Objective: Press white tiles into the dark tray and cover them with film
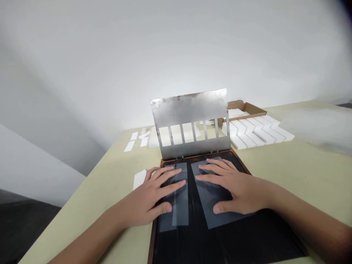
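Observation:
My left hand (156, 194) lies with fingers spread over a pair of overlapping translucent sheets (182, 209) on the left of a black board (192, 245). Fingers apart, my right hand (233, 187) rests on another translucent sheet (217, 216), which sits at a slant on the board. Neither hand grips anything. Hinged at the board's far edge, a metal plate (189, 108) with a row of rectangular cutouts stands raised. The board has a brown rim. Parts of the sheets are hidden under my palms and fingers.
Behind the board on the right are rows of folded white pieces (258, 132) and an open cardboard box (254, 109) with white pieces inside. Small white strips (129, 146) lie at the far left. A white piece (139, 179) is beside my left hand. A pale wall rises behind the table.

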Available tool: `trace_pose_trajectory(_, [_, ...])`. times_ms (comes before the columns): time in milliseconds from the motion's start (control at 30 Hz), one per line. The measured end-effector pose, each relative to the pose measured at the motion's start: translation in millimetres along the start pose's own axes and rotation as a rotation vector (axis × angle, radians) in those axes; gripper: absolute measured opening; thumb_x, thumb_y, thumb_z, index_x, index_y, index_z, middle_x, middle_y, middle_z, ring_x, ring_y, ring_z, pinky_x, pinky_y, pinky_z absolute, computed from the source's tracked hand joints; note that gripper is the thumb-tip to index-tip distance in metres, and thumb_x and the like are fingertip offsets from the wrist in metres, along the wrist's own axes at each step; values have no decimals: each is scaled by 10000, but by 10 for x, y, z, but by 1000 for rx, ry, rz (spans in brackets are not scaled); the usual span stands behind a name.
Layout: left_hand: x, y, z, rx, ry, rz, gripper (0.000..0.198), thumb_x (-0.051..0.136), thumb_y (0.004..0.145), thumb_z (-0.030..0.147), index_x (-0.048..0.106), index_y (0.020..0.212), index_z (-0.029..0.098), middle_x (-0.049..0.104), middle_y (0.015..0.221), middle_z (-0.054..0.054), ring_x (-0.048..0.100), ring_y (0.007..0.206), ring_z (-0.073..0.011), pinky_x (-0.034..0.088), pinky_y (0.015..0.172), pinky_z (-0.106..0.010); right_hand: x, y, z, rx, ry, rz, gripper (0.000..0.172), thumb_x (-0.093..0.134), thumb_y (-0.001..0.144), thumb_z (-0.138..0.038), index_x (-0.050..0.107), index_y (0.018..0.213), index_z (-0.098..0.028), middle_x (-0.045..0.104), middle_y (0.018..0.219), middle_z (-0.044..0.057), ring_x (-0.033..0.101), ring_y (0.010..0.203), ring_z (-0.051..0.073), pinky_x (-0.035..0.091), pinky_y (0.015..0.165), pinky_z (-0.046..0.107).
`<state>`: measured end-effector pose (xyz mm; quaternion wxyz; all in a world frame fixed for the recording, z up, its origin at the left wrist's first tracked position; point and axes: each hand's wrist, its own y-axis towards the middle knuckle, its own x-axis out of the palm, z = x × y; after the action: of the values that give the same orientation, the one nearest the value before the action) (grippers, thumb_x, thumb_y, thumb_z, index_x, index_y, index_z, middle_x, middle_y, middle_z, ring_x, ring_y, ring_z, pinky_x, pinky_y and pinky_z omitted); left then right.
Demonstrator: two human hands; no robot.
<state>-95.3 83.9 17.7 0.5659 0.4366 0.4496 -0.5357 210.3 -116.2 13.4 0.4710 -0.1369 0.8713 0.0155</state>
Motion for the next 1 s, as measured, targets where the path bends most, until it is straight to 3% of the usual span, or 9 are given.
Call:
trace_pose_trajectory(200, [-18,9,17,21,-12,32,557,391,1115,626,385,1645,455,353,1724,-27,276,1558,-376,302,1249,-593,15,14,31,28,-26,124,701,560,993,-728,504,1605,-392,390,1729,49,210,1629,408,211,1294,683])
trace_pose_trajectory(467, [-25,33,60,45,-31,52,643,384,1061,735,400,1640,455,359,1711,-67,314,1519,-421,319,1215,-639,47,40,38,15,-22,126,693,614,971,-709,543,1580,-386,451,1683,74,285,1590,425,236,1272,697])
trace_pose_trajectory(667, [-28,23,43,48,-40,72,593,409,1062,728,554,1529,393,410,1656,-90,330,1501,-411,316,1206,-612,36,41,73,21,-46,166,572,542,1037,-625,585,1545,-365,472,1666,80,298,1584,402,243,1273,674])
trace_pose_trajectory(1000, [-31,27,37,65,-44,73,608,439,1057,724,504,1575,413,433,1635,-94,366,1483,-406,305,1203,-605,42,68,79,34,-70,162,576,601,1007,-626,616,1510,-345,496,1637,90,328,1560,399,273,1256,666])
